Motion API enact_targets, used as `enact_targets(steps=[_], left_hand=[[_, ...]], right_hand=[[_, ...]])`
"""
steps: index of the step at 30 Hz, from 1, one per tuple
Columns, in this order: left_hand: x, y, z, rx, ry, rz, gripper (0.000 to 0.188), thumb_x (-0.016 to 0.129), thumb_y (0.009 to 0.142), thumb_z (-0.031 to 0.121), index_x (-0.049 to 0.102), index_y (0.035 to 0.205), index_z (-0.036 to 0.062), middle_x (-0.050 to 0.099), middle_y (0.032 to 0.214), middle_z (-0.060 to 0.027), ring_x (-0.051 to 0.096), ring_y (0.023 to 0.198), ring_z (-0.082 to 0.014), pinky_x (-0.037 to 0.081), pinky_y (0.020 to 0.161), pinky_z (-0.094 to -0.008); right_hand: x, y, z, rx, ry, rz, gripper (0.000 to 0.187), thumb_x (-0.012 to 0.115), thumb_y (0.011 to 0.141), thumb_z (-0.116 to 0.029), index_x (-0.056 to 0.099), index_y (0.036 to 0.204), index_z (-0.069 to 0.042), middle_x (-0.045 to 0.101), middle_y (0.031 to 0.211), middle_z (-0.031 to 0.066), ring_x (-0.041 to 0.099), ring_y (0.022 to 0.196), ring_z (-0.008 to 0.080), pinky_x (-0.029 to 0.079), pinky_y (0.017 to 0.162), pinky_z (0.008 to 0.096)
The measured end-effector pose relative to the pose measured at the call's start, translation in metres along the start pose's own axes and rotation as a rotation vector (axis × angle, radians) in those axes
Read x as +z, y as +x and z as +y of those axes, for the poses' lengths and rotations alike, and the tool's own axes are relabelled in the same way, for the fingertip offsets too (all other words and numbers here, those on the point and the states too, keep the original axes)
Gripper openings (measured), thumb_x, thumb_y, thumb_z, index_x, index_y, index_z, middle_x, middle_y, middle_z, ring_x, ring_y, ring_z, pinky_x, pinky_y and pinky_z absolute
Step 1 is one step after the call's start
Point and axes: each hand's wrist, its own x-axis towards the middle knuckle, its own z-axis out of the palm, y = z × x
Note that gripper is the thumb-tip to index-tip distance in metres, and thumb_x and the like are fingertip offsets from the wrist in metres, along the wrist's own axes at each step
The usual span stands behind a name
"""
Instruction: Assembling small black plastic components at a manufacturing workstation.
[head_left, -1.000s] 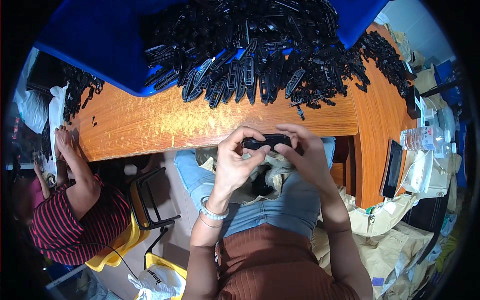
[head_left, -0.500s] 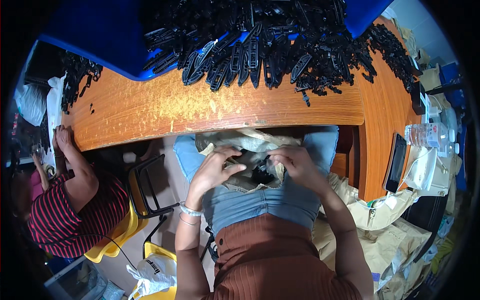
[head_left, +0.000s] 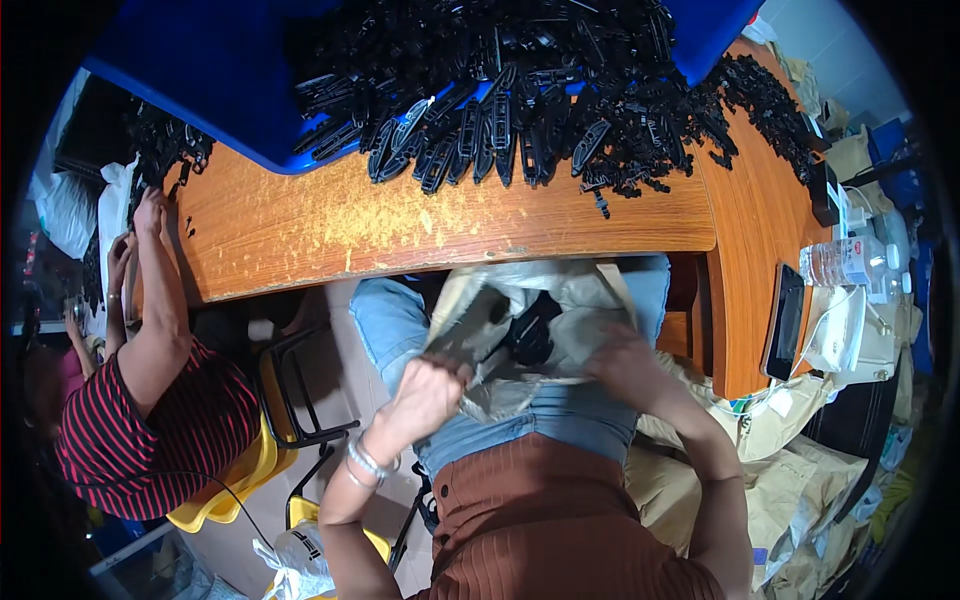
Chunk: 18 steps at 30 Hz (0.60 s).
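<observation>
A paper-like sack with a pale grey lining sits on my lap below the table edge, its mouth spread wide. My left hand is closed on the sack's near left rim. My right hand, slightly blurred, grips the rim on the right side. Down inside the sack lie black plastic parts, partly in shadow, so their exact kind is unclear.
A heap of black plastic parts spills from a blue tray onto the wooden table. To the right are a phone and a plastic bottle. A co-worker in a striped top sits at left.
My hands have moved apart and nearer to my body, pulling the sack's mouth wider. The black parts inside show more plainly. The co-worker's hands have moved up along the table edge.
</observation>
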Motion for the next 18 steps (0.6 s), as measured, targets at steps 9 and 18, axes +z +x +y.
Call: enact_targets(steps=[9,18], left_hand=[[-0.025,-0.002,-0.001,-0.240,0.060,-0.054,0.023,0.064,0.071,0.011,0.062,0.092,0.0053,0.060,0.069,-0.0107,0.062,0.065,-0.0285,0.048,0.055,-0.0376],[-0.072,0.071,-0.010,-0.122,-0.150,0.400,0.019,0.068,0.079,0.011,0.064,0.093,-0.0017,0.062,0.097,-0.0177,0.063,0.085,-0.0341,0.052,0.074,-0.0368]], right_hand=[[-0.031,-0.026,-0.016,0.156,0.122,0.048,0.015,0.058,0.072,-0.011,0.066,0.084,-0.008,0.063,0.080,0.0085,0.061,0.084,0.0258,0.045,0.083,0.0396],[-0.032,0.067,0.046,0.343,0.152,0.902,0.008,0.060,0.083,-0.005,0.058,0.085,0.002,0.058,0.084,0.0136,0.057,0.074,0.0299,0.046,0.066,0.0388]])
